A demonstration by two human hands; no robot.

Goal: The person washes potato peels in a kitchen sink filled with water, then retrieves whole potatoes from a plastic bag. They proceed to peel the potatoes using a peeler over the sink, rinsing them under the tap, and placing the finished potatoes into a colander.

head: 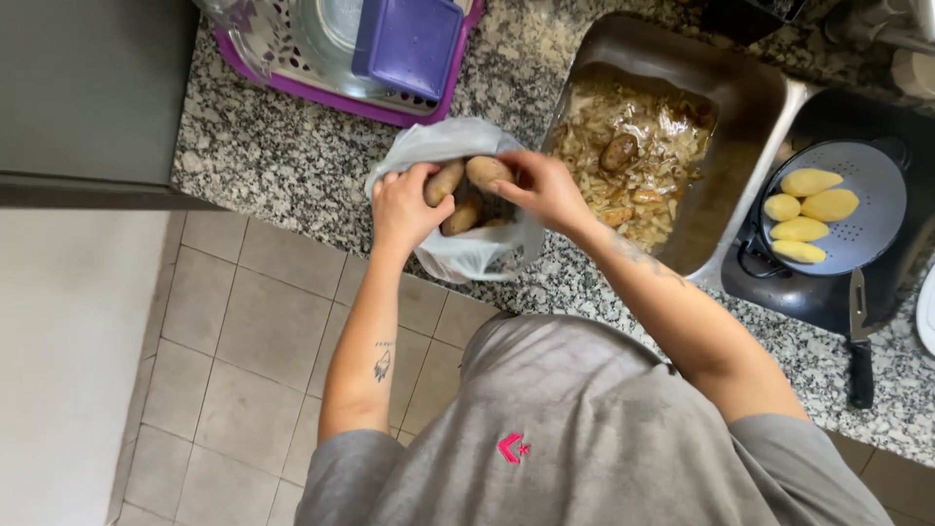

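Between our fingers, an unpeeled potato [487, 171]: right hand [545, 190] grips it. Left hand [404, 206] pinches the plastic bag [458, 255] rim; keep it wide, lift straight.

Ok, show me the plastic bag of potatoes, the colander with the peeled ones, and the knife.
plastic bag [467, 255], head view, on its near lower wall.
colander [872, 166], head view, on a bare part of its perforated bowl.
knife [860, 372], head view, on its black handle.

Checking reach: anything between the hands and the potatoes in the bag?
Nothing visible. The plastic bag is open on top; the left hand and right hand already touch the unpeeled potatoes.
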